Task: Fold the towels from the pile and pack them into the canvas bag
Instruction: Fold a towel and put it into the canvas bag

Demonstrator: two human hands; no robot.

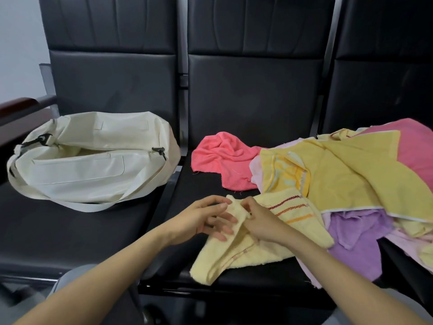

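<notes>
Two hands on pale yellow towel (246,253). Right hand (260,222) pinches far edge, fingers curled; left hand (206,221) fingers straight, resting on it. Long axis near-left to far-right, toward pile (339,174).

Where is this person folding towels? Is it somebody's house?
Probably a waiting room or lobby, not a house: black padded seats joined in a row, metal bars between them, and a wooden armrest at the end.
</notes>
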